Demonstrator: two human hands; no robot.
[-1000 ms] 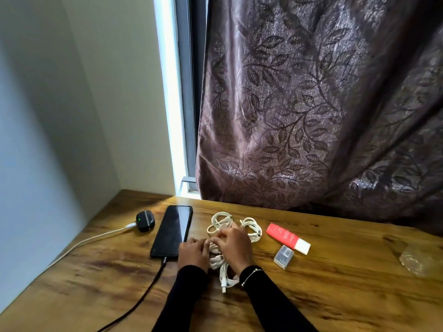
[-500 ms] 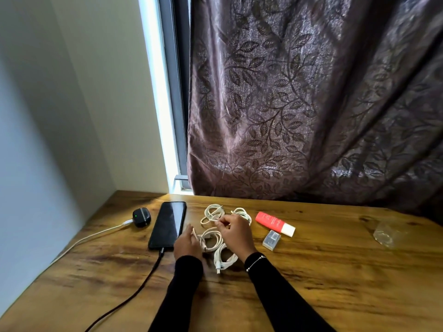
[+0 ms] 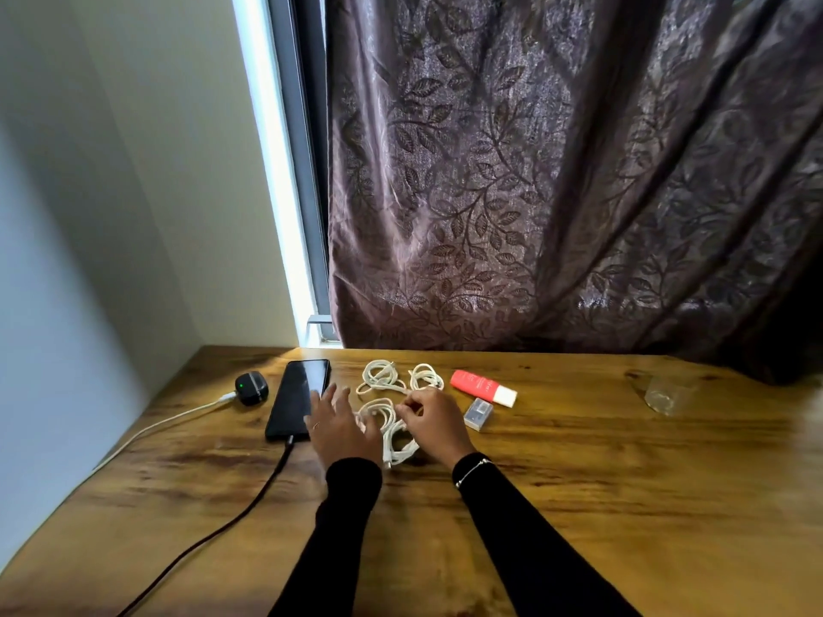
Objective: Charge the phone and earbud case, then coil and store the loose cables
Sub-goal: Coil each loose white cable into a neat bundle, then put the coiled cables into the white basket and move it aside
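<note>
Half a second on, the left hand (image 3: 340, 431) has let go of the cables (image 3: 386, 409) and lies with fingers spread, fingertips over the phone (image 3: 297, 400) at lower centre-left. The right hand (image 3: 434, 420) stays curled, pinching a white loop at mid-bench (image 3: 623, 483). The earbud case (image 3: 251, 388) sits left of the phone, plugged in. Cable ends beneath both hands are hidden.

Right hand (image 3: 438, 420) pinches the white cables (image 3: 386, 411); left hand (image 3: 340, 427) spread beside them.
</note>
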